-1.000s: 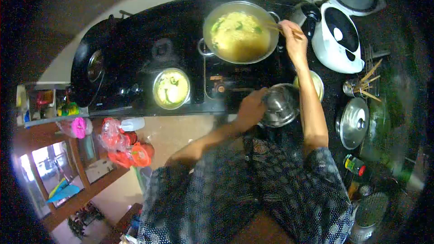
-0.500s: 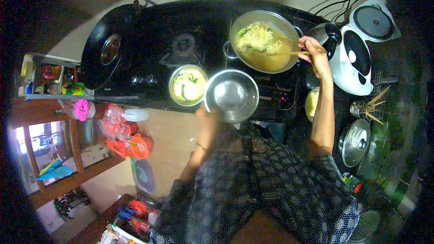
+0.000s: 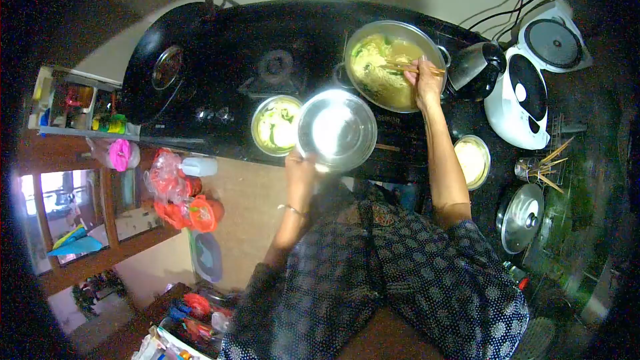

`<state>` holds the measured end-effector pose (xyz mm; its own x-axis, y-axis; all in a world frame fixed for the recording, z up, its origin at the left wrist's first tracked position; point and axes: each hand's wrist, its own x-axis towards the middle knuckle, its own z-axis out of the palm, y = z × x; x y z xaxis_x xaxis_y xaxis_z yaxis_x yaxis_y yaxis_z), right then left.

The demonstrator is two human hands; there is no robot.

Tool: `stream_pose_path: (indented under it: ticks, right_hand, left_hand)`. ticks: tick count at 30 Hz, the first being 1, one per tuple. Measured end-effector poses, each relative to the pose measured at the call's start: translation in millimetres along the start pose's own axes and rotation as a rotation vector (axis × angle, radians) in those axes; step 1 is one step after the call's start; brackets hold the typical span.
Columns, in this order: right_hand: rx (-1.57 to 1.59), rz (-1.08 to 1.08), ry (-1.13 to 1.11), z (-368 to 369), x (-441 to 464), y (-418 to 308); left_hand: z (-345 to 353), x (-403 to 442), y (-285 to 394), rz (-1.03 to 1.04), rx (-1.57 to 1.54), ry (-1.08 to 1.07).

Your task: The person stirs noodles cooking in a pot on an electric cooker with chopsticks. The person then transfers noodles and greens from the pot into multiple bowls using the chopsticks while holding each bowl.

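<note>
My left hand [image 3: 301, 170] grips the near-left rim of an empty metal bowl [image 3: 337, 131], tilted so its inside shows. Just left of it, a bowl of soup with greens [image 3: 276, 125] sits on the black stove. My right hand [image 3: 424, 81] is closed on wooden chopsticks [image 3: 398, 67], whose tips are among noodles in a large two-handled pot [image 3: 387, 97] of broth at the back. Beyond my right forearm stands another filled bowl [image 3: 471, 162].
A kettle [image 3: 475, 70] and a white rice cooker [image 3: 517, 110] with its lid raised stand at the right. Nearer are a utensil holder [image 3: 528, 169] and a glass pot lid [image 3: 521, 219]. A black wok [image 3: 157, 70] is at the far left. Red bags [image 3: 175, 190] hang below the counter's left part.
The metal bowl has come left from beside my right forearm to the soup bowl, held in my left hand. My right hand and the chopsticks have moved inward over the pot.
</note>
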<state>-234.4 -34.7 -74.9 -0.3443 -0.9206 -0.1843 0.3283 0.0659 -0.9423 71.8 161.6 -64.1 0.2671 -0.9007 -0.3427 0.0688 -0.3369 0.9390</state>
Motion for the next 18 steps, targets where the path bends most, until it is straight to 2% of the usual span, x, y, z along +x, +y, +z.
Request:
stream_pose_path:
  ticks: [3,6,8,12,18]
  right_hand:
    - [0.186,0.071,0.083,8.9,1.8,3.6]
    - [0.251,0.117,0.073,6.6,-1.9,-3.4]
    - [0.341,0.134,0.074,3.4,-5.3,-10.3]
    - [0.510,0.134,0.009,-11.1,-11.8,-25.7]
    - [0.495,0.078,0.033,-25.1,-19.4,-61.8]
  left_hand:
    - [7.4,-2.6,11.6,0.006,-0.133,0.044]
    - [8.4,-5.5,20.5,0.042,-0.198,0.047]
    - [12.5,-11.5,33.3,-0.014,-0.326,0.061]
    - [13.4,-10.5,39.7,-0.089,-0.315,0.022]
    - [29.6,-4.3,55.5,-0.089,-0.448,0.028]
